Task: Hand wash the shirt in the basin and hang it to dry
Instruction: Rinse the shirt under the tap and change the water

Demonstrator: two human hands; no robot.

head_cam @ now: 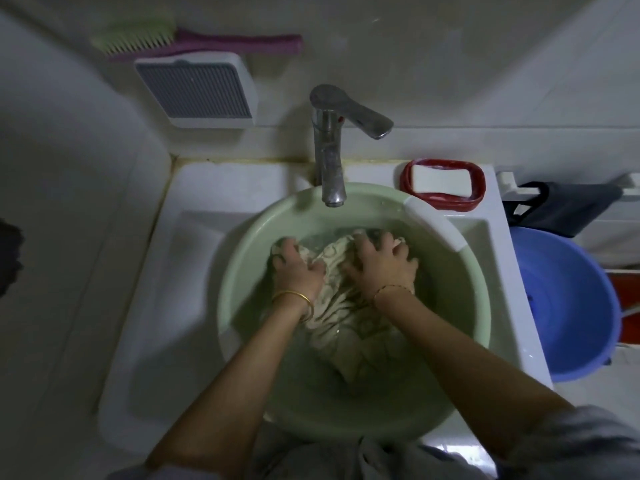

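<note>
Fabric of the shirt (346,323), a pale beige cloth with a faint printed pattern, is seen wet, wrinkled and bunched in the middle of the basin (263,216), largely under cloudy water. The basin is round, of smooth pale green plastic, and is seated inside a white glazed rectangular sink (166,306). The left hand (298,268) is closed on a fold at the far left end of the shirt, with the fingers curled into the cloth. The right hand (381,265) is set on a raised wad at the far right end, with the fingers bent and spread over it and gripping it. A smooth gold bangle (294,297) is worn on the left wrist and a thin gold chain bracelet (393,289) on the right. A chrome tap (329,150) with a cylindrical body and a flat lever is mounted behind the basin, its spout over the far rim. A white rectangular soap bar (440,180) is held in an oval red dish (408,181) on the right rear corner of the sink. A round blue plastic tub (571,306) is placed to the right of the sink. On the tiled wall, a white box with a ribbed grey face (197,88) is fixed, and a brush (194,41) with a purple handle and green bristles is laid on top of it.
</note>
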